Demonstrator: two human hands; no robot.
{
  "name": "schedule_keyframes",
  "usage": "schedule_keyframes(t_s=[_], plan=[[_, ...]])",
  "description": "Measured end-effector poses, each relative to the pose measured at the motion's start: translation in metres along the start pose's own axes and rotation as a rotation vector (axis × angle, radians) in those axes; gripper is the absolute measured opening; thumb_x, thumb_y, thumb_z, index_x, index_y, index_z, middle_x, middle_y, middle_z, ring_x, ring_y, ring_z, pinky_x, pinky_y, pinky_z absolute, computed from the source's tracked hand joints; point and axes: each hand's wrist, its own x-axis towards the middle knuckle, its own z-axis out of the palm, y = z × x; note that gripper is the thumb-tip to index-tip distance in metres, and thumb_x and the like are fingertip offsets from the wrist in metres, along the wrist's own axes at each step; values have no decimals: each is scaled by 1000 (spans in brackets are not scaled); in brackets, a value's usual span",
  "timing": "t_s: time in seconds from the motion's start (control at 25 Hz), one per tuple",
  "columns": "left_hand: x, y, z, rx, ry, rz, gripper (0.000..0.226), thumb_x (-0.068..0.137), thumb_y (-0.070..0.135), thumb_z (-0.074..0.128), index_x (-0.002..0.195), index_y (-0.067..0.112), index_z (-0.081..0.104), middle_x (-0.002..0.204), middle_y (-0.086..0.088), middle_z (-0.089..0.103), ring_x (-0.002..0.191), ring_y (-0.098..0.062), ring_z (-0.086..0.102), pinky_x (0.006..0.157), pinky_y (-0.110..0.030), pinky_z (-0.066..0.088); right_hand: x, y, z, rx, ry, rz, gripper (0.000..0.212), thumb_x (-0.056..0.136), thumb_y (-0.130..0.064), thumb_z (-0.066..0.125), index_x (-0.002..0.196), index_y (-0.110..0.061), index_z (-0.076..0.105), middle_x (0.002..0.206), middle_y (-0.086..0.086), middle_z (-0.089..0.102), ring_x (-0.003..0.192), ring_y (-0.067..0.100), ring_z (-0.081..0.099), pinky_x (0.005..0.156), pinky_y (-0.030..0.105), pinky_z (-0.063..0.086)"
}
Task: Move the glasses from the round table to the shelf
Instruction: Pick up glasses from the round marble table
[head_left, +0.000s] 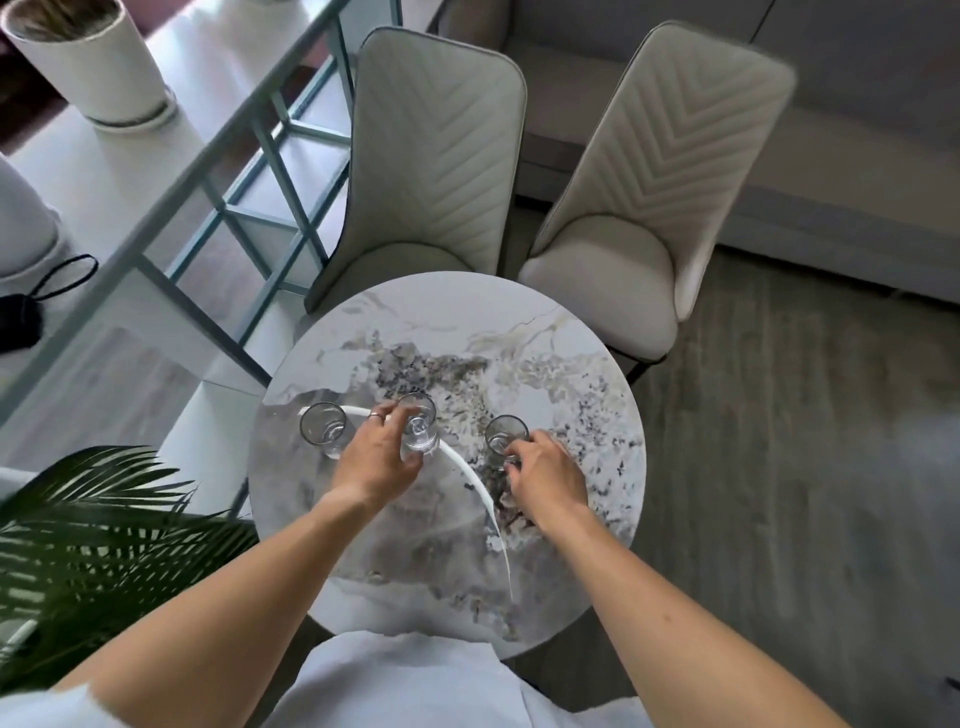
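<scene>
Three glasses on round bench (545, 364). Left hand (376, 457) grips middle glass (418, 428); right hand (545, 475) apparently closing on right glass (504, 441), contact unclear. Risk: left knuckles clip neighbouring third glass (323, 430); smooth walls slip.

There is just one camera, and it sits on my head. It looks forward and down, close over the round table (447, 332) right in front of me. My arms reach out from the bottom edge, and two chairs (431, 156) stand past the table.
</scene>
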Motion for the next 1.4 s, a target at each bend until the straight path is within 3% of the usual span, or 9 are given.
schedule_keyframes(t_s=[0.2,0.44,0.6,0.72,0.84,1.04,1.4], plan=[[7,4,9,27,51,-55,24,91,35,60,111,25,70,136,-7,53,117,-27,57,86,-38,53,4,2,-4,-5,5,-28,17,94,-28,63,105,-18,71,105,3,60,102,25,56,86,40,53],[-20,5,12,4,118,-13,21,95,37,55,104,22,67,125,-8,58,101,-33,64,75,-38,54,-18,-1,-5,5,62,-116,17,94,-28,63,106,-17,68,106,2,60,98,19,56,82,32,52],[-76,-8,12,2,245,-90,19,93,38,56,99,21,64,119,-7,60,93,-32,66,72,-38,54,-45,-16,0,-7,72,-248,14,93,-30,64,98,-18,67,101,1,56,88,18,56,78,33,55],[-135,-21,12,-23,307,-205,21,93,39,55,101,21,63,120,-6,59,98,-31,66,74,-40,53,-77,-29,13,-22,21,-352,17,93,-33,63,94,-16,66,95,1,55,86,21,59,75,40,56],[-203,-38,15,-72,386,-351,23,91,40,57,101,21,64,123,-3,58,102,-31,65,79,-41,54,-112,-53,30,-119,-18,-555,22,88,-39,68,95,-19,73,97,3,59,89,23,60,74,34,53],[-344,-96,35,-177,495,-699,20,92,39,54,101,23,64,130,2,53,104,-30,63,84,-37,50,-198,-117,82,-171,-251,-828,21,83,-40,71,91,-22,77,100,1,61,92,23,61,70,31,39],[-598,-188,92,-332,767,-1278,13,90,39,59,90,27,65,126,2,58,89,-31,66,66,-32,48,-401,-223,217,-325,-468,-1290,25,87,-47,64,91,-25,73,88,-5,51,91,21,58,66,30,41]])
